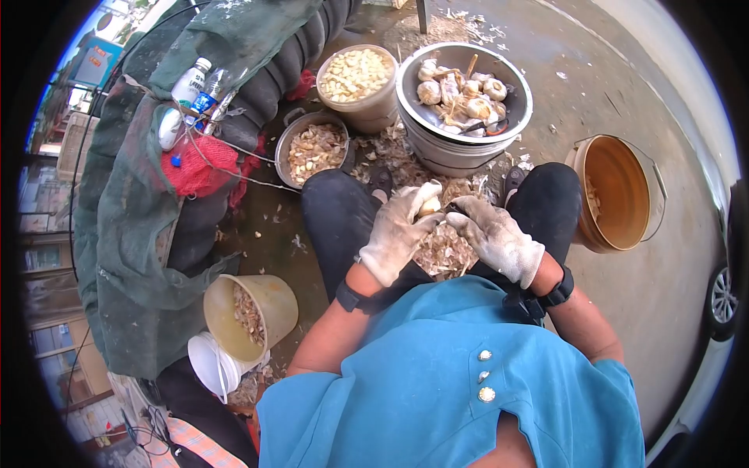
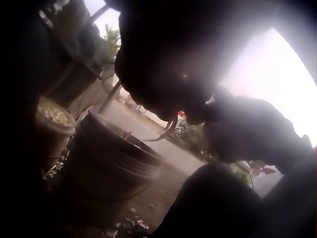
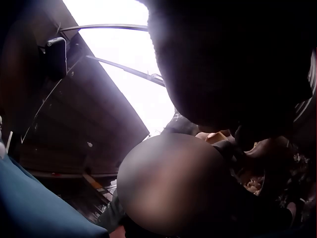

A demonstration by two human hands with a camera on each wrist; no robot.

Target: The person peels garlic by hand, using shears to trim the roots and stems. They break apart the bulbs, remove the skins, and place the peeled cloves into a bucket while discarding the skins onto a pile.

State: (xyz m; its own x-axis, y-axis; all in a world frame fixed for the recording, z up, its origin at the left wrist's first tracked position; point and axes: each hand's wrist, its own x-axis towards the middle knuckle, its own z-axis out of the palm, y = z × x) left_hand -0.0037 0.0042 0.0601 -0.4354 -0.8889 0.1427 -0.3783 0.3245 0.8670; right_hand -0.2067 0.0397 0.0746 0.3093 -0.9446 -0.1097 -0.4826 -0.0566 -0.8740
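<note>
In the head view my gloved left hand (image 1: 398, 230) grips a pale piece of garlic (image 1: 430, 205) between thumb and fingers, over the lap. Close on its right, my gloved right hand (image 1: 497, 238) has its fingers curled round a small dark tool (image 1: 449, 208), mostly hidden by the glove. A thin strip of peel (image 2: 167, 132) hangs under the dark hand shape in the left wrist view. Just ahead of the knees, a metal bowl (image 1: 404, 87) of whole garlic bulbs (image 1: 477, 108) sits on a white bucket (image 1: 445, 156). Both wrist views are dark and blurred.
Beyond the left knee stand a bucket of peeled cloves (image 1: 357, 74) and a pot (image 1: 282, 156) of cloves and skins. An orange-brown bucket (image 1: 624, 226) is at right; a tipped cream bucket (image 1: 281, 308) lies left. Garlic skins (image 1: 445, 253) are heaped between the legs.
</note>
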